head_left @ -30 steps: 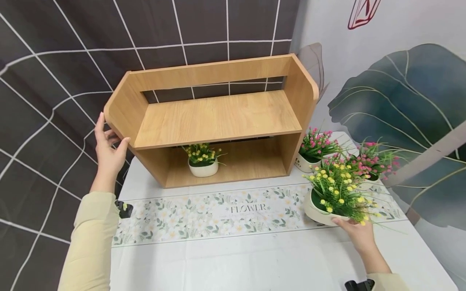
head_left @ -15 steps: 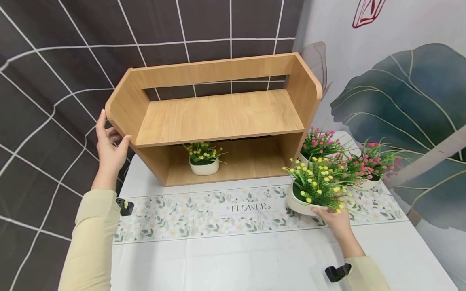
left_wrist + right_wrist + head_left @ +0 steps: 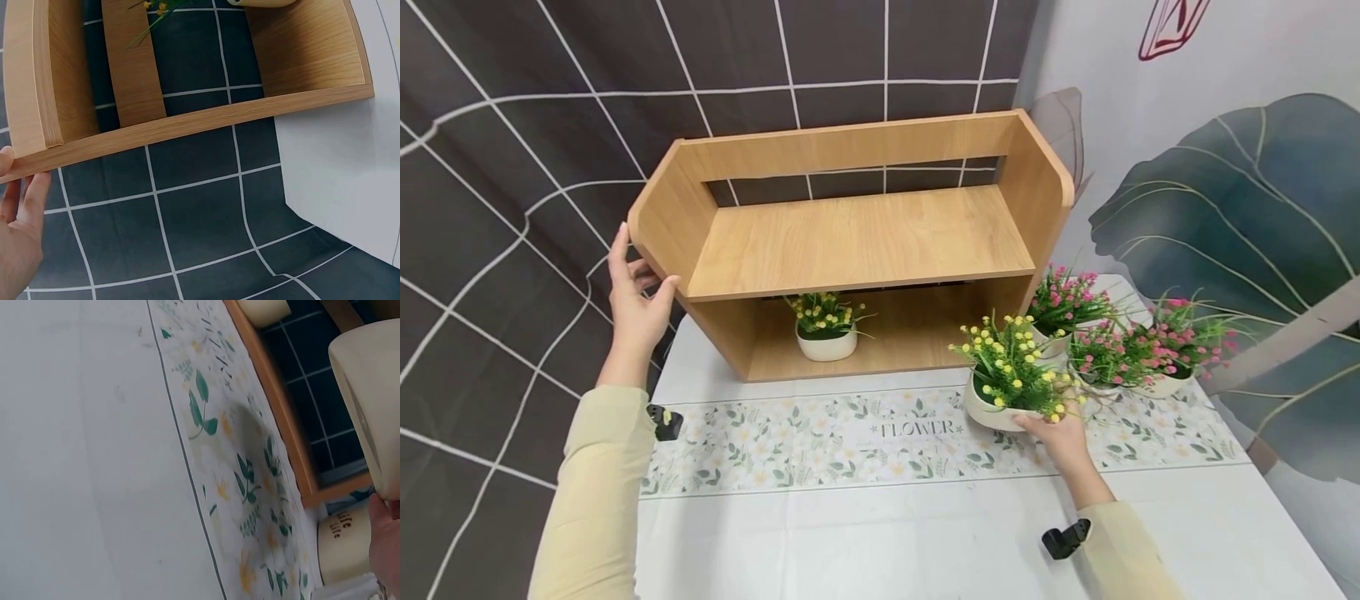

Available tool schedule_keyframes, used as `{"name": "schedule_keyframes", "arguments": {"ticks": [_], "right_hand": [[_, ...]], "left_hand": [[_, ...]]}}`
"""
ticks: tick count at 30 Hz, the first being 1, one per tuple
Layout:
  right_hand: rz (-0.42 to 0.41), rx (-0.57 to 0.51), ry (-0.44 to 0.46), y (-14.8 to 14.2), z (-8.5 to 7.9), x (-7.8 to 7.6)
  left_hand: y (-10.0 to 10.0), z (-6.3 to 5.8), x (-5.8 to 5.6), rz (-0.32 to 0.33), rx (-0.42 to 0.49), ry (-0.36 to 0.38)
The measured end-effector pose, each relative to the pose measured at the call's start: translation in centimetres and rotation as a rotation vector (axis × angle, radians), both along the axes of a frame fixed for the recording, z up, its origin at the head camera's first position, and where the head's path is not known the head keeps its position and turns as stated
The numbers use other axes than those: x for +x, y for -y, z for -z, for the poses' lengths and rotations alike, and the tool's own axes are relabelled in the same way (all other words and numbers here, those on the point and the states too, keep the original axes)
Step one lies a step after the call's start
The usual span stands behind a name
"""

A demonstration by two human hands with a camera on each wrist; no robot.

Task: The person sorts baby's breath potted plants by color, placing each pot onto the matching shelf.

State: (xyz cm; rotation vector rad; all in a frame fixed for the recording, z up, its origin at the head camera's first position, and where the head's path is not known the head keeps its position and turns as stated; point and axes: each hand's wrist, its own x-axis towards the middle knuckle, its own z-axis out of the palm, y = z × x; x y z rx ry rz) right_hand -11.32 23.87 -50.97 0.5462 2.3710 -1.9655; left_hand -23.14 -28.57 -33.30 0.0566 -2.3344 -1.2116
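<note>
On a white tabletop [image 3: 850, 542], a wooden shelf [image 3: 861, 242] stands at the far side, its left side panel [image 3: 670, 221] pinched by a person's left grip [image 3: 636, 308]; it looks stiff and fairly heavy, best steadied by that edge. On the near side of its right end, a yellow-flowered plant [image 3: 1007, 367] appears raised above the floral band [image 3: 737, 454], the right grip [image 3: 1060, 437] grasping its pale pot [image 3: 988, 412] low at right; likely light, rigid and smooth, it suits a hold on the pot, not the springy stems [image 3: 1030, 387]
</note>
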Motion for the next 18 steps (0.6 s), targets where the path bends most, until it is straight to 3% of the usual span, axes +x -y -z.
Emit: {"name": "schedule_keyframes", "arguments": {"ticks": [8, 14, 18], "right_hand": [[0.013, -0.026, -0.018, 1.4, 0.3, -1.6], [-0.044, -0.179, -0.098, 2.5, 0.9, -2.7], [-0.053, -0.192, -0.129, 2.9, 1.2, -3.7]], "left_hand": [[-0.1, 0.0, -0.1, -0.002, 0.001, -0.004], [-0.2, 0.0, 0.0, -0.009, -0.002, 0.001], [-0.2, 0.1, -0.1, -0.013, -0.012, -0.011]]}}
